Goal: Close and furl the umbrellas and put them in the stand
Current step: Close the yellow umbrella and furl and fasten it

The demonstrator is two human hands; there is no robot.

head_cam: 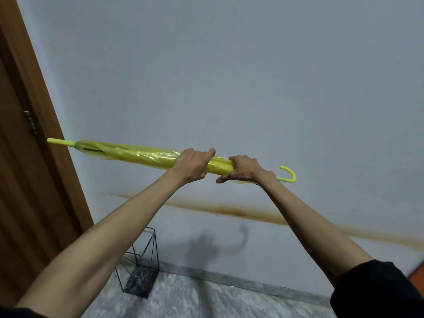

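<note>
A closed yellow umbrella [137, 156] is held almost level in front of the wall, its tip pointing left toward the door frame and its hooked handle [289, 175] at the right. My left hand [191, 166] grips the folded canopy near its middle. My right hand [243, 169] grips the canopy's loose end close to the handle. Both hands wrap round the fabric, a short gap apart. The black wire umbrella stand [143, 262] sits on the floor below my left forearm, partly hidden by it.
A brown wooden door and frame [34, 180] fill the left side. A pale wall with a brown stain [229, 210] runs behind. The floor is grey marble [206, 299]. An orange object [418, 273] shows at the right edge.
</note>
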